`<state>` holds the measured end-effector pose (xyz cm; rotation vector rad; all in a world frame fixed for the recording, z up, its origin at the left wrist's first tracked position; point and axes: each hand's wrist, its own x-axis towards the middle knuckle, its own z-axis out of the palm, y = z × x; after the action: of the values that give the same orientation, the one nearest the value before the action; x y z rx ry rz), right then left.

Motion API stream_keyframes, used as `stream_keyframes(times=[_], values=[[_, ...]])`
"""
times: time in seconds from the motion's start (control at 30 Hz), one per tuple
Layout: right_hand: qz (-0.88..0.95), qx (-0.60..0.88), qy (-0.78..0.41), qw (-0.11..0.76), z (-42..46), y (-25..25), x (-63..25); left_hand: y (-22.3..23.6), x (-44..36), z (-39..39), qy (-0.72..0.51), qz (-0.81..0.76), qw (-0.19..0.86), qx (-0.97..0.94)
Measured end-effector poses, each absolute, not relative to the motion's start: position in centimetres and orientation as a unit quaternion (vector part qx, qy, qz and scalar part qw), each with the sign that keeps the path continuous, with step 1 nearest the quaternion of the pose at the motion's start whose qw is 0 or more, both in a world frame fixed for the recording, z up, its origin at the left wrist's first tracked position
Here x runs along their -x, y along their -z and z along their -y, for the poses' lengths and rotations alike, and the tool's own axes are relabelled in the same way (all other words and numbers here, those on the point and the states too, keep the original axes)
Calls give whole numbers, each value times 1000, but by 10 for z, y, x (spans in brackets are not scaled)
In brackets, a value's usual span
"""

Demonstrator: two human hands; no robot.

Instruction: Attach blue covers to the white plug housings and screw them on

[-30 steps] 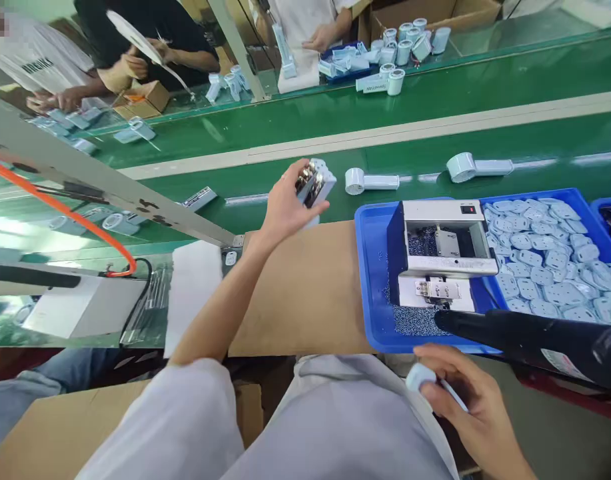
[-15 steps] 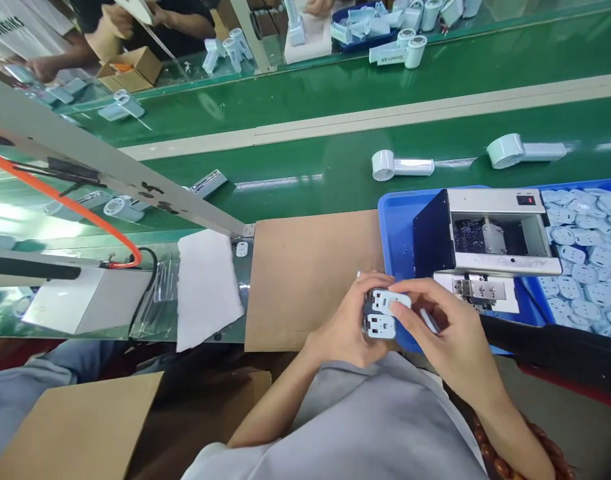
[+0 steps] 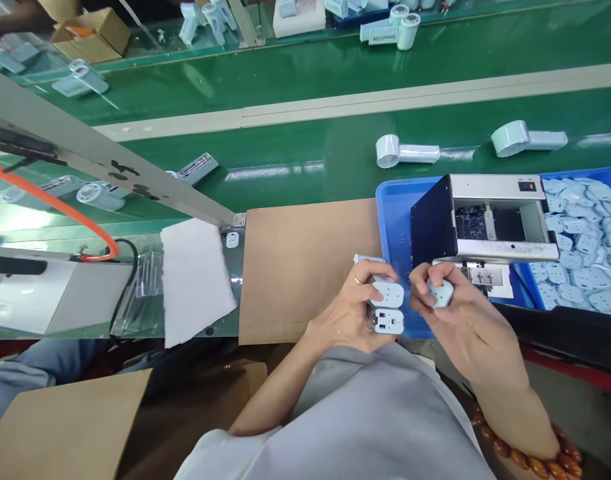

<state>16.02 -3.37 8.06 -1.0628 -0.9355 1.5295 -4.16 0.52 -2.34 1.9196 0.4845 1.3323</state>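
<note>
My left hand [image 3: 352, 310] is closed around a small light-blue assembly [image 3: 386, 308] with two square plates showing on its face, one above the other. Just to its right, my right hand [image 3: 455, 320] pinches a single light-blue plastic piece [image 3: 441, 292] between thumb and fingers. Both hands hover over the near edge of a brown cardboard sheet [image 3: 300, 260] and the front left corner of a blue tray [image 3: 394, 220]. A grey metal machine [image 3: 495, 223] with a dark flap sits in that tray right behind my right hand.
A second blue tray [image 3: 592, 257] holds several light-blue pieces. Two pale handheld fan bodies [image 3: 406, 151] [image 3: 528, 139] lie on the green conveyor belt [image 3: 305, 167]. A metal bracket and orange hose stand at left, beside a white sheet [image 3: 192, 280]. More fan parts lie across the belt.
My left hand came back from the belt with the assembly to my lap edge. My right hand met it there, then drew slightly right, now pinching a separate blue piece.
</note>
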Motion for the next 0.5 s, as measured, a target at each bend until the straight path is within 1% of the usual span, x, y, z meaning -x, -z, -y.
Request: stream_keyframes(times=[0.13,0.23,0.3,0.4,0.5], values=[[401,464,-586,530,46,-88,-157,25,38,-13,-500,-219,345,-764],[422,496,-509,562,56,-91,-146,28,37,-12,-494,-237,349,-760],[445,516,-460,569,58,-93,-143,30,37,-10,-503,-239,355,-751],[517,523,-425,528,55,-96,-146,33,36,-10,-515,-226,340,-754],[549,519,-437,488,50,-101,-152,38,34,-12,-498,-231,334,-766]])
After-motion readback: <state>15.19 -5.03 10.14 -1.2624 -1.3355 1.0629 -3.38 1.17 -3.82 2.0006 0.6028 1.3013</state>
